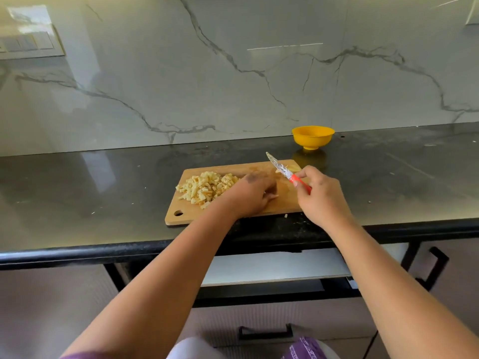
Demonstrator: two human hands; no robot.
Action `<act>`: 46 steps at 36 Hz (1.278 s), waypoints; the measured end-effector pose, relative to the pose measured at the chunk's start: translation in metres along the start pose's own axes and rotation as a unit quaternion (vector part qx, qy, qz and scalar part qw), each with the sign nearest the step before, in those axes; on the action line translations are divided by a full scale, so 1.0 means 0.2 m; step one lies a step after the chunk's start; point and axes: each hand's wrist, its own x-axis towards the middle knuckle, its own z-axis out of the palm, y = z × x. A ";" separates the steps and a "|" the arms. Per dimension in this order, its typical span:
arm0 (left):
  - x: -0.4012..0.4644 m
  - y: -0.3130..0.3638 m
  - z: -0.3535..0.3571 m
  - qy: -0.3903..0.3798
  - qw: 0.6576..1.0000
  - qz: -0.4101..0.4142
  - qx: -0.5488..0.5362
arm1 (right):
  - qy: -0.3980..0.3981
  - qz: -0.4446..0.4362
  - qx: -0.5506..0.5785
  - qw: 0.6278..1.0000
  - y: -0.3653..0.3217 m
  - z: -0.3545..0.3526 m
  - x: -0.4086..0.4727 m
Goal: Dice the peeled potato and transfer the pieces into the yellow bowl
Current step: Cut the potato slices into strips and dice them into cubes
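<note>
My right hand (320,195) grips the red handle of the knife (285,172), fingers curled round it; the long axis of the knife runs from my hand up and to the left, its tip pointing toward the marble wall, the patterned blade lifted above the far right corner of the cutting board (233,193); bits of potato cling to the blade, and a pale yellow sliver (294,167) lies just beside it on the board. My left hand (252,195) rests palm down on the middle of the board with fingers bent toward the wood; whether it holds a piece beneath I cannot tell. The diced potato (206,187) sits in a loose heap of small, pale, angular cubes on the left half of the board, touching the side of my left hand. The board is flat, tan wood, rectangular with rounded corners and a hanging hole at its near left corner; its long side lies along the edge of the glossy black counter (90,193). The yellow bowl (313,137) is smooth, round and footed, upright near the wall, apart from the board.
</note>
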 end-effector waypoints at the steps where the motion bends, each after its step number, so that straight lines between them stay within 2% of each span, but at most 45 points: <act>1: 0.00 -0.01 0.00 -0.009 1.000 0.007 0.010 | 0.013 -0.015 -0.006 1.000 0.00 0.02 -0.01; 6: -0.01 -0.07 -0.01 -0.050 0.995 0.001 0.087 | 0.044 -0.054 -0.032 0.997 0.02 0.04 -0.02; 11: -0.05 -0.18 -0.04 0.028 0.971 -0.006 0.238 | 0.047 -0.060 -0.040 0.996 0.03 0.05 -0.03; 13: -0.06 -0.24 -0.05 0.072 0.972 -0.028 0.223 | 0.048 -0.060 -0.037 0.996 0.03 0.06 -0.02; 15: -0.06 -0.26 -0.06 0.105 0.982 -0.043 0.149 | 0.053 -0.056 -0.024 0.997 0.04 0.06 -0.02; 18: -0.05 -0.23 -0.06 0.103 0.993 -0.032 0.038 | 0.064 -0.048 -0.003 0.997 0.06 0.06 -0.01; 22: -0.04 -0.13 -0.03 0.068 0.996 0.048 -0.016 | 0.069 -0.025 0.018 0.997 0.06 0.05 -0.01; 26: 0.00 -0.03 -0.01 0.034 0.994 0.106 -0.005 | 0.058 -0.001 0.030 0.998 0.07 0.05 0.01; 32: 0.00 -0.04 0.00 -0.039 0.994 0.090 0.056 | 0.054 0.014 0.046 0.997 0.08 0.05 0.01; 40: -0.13 -0.18 -0.05 0.016 0.987 0.099 0.127 | 0.059 0.007 0.034 0.998 0.08 0.06 0.01; 44: -0.16 -0.25 -0.06 0.051 0.994 0.066 0.074 | 0.060 -0.004 0.020 0.998 0.08 0.06 0.01; 46: -0.17 -0.22 -0.07 0.042 0.996 0.060 0.040 | 0.061 -0.005 0.018 0.998 0.08 0.06 0.01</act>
